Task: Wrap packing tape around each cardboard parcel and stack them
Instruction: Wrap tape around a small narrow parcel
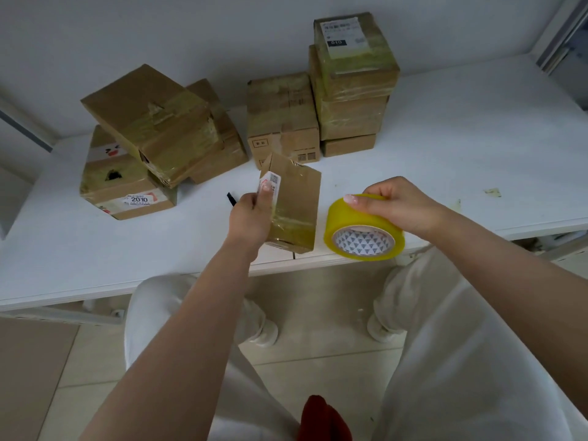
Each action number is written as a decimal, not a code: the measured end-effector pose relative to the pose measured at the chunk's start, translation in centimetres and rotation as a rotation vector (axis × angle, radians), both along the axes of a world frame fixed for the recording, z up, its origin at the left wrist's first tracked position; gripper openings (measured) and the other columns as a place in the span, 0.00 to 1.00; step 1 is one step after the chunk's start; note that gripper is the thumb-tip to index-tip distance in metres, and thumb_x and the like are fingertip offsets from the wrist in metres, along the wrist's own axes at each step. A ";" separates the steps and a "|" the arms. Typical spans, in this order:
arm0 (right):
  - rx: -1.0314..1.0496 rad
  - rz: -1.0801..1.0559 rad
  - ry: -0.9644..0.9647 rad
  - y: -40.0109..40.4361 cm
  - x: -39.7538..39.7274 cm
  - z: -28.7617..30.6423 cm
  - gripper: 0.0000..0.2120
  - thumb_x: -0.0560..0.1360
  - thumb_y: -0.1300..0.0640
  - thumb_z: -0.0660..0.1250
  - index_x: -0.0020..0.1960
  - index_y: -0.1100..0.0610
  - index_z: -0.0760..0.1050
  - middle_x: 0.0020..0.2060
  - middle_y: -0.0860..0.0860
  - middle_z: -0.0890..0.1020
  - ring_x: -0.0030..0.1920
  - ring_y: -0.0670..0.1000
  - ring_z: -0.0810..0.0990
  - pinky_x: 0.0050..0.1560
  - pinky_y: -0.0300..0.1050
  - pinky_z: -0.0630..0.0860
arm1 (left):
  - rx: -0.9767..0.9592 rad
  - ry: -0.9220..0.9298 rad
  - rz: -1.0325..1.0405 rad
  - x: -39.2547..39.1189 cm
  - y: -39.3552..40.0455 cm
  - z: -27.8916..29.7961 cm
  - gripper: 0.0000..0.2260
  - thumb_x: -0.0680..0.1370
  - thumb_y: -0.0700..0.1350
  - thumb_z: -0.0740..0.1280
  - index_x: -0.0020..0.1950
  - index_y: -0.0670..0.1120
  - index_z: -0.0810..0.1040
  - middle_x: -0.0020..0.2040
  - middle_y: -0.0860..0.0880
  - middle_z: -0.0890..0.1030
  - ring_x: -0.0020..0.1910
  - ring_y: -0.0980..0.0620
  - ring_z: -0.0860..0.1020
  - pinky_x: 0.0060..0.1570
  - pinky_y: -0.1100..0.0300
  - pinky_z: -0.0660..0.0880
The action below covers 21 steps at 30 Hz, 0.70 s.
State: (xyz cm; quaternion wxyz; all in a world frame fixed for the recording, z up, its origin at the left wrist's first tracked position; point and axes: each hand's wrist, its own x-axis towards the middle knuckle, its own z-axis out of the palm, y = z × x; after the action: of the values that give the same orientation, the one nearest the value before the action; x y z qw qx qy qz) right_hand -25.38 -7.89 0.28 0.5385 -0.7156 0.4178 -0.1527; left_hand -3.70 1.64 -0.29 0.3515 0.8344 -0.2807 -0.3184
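Right grip [393, 203] curls around the yellow tape roll [362, 230] at the white desk [461, 154] edge; left grip [251, 214] pinches a small parcel [294, 202] upright beside it; beyond, taped parcels [353, 81] stacked against the wall

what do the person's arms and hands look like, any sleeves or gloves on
Both forearms are bare, with no sleeves reaching them. The left hand and right hand wear no gloves, and no rings, watch or bracelets show. The fingernails are fairly long with a pale, light finish.
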 end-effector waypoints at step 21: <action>-0.203 -0.015 0.207 -0.5 -0.2 -1.5 0.26 0.65 0.29 0.64 0.33 0.53 0.79 0.29 0.49 0.80 0.37 0.53 0.82 0.45 0.54 0.78 | -0.159 0.353 0.113 0.5 0.2 3.1 0.19 0.79 0.65 0.57 0.46 0.51 0.76 0.43 0.48 0.82 0.48 0.43 0.83 0.58 0.38 0.76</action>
State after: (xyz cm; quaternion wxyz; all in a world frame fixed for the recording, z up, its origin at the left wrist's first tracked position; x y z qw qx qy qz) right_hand -25.59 -8.36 -1.24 0.4163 -0.7752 0.4588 -0.1233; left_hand -3.22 1.80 2.83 0.4772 0.7497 -0.1919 -0.4165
